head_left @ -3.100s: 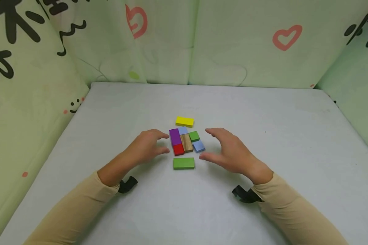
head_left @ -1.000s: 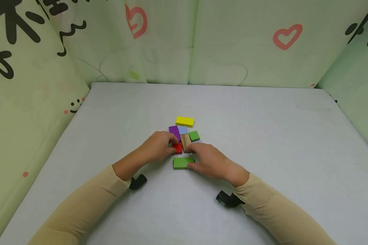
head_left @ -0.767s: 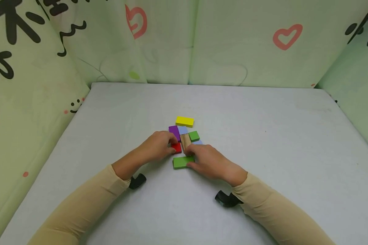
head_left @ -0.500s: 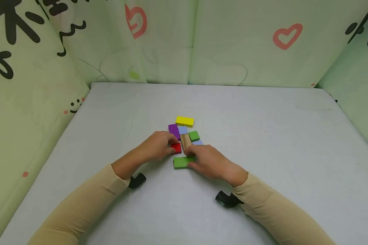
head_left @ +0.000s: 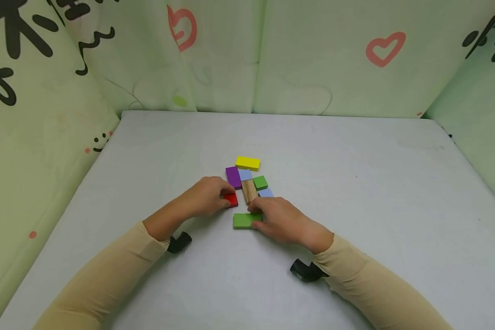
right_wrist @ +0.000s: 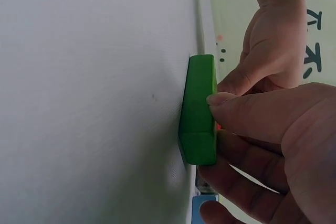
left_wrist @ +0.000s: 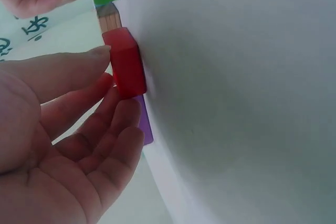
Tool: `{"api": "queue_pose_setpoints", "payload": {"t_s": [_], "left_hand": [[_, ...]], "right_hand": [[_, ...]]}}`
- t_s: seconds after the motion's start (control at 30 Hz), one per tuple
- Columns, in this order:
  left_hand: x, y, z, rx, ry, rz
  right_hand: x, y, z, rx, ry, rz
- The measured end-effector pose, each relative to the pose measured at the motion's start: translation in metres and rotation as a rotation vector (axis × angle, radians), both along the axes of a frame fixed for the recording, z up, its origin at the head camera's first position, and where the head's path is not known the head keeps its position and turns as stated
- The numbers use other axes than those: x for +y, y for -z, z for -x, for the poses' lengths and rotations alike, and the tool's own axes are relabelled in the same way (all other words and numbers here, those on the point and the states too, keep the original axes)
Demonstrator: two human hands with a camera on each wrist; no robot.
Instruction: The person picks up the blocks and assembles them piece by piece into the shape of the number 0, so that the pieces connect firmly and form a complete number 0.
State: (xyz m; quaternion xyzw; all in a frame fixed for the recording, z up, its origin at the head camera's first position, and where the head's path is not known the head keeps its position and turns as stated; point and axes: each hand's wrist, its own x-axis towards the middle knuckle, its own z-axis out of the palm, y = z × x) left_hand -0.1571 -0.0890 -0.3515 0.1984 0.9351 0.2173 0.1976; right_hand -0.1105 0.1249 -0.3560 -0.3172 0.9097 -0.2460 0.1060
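My left hand (head_left: 206,196) pinches a small red block (head_left: 232,199) between thumb and fingers. In the left wrist view, the thumb touches the near side of the red block (left_wrist: 127,66). A longer green block (head_left: 243,221) lies closest to me, and my right hand (head_left: 283,221) holds its right end. The right wrist view shows the thumb on one side of this green block (right_wrist: 198,109). A wood-grain block (head_left: 249,191) lies between the hands, separated from the red one by a gap. Beyond the left fingers is a purple block (head_left: 233,177).
Behind the hands lie a yellow block (head_left: 247,163), a light blue block (head_left: 245,174), a small green block (head_left: 260,182) and another blue block (head_left: 266,193), partly covered by the right hand. A white table (head_left: 354,183) bears them, with printed curtains (head_left: 313,59) around.
Both hands have come inward from beside the blocks and taken hold of the red and longer green ones. The red block has slid left from the wood-grain one; the purple block shifted slightly away.
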Motion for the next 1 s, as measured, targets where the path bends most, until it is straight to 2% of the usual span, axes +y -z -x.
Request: {"api": "queue_pose_setpoints", "payload": {"t_s": [0.5, 0.8, 1.0], "left_hand": [[-0.02, -0.003, -0.004, -0.029, -0.043, -0.007], [-0.027, 0.0, -0.006, -0.045, -0.078, -0.02], [-0.033, -0.002, -0.007, -0.029, -0.08, -0.026]], "right_hand": [[-0.013, -0.001, -0.006, -0.043, -0.003, -0.028], [-0.021, 0.001, -0.008, -0.003, -0.042, -0.008], [-0.027, 0.0, -0.007, -0.017, -0.05, -0.004]]}}
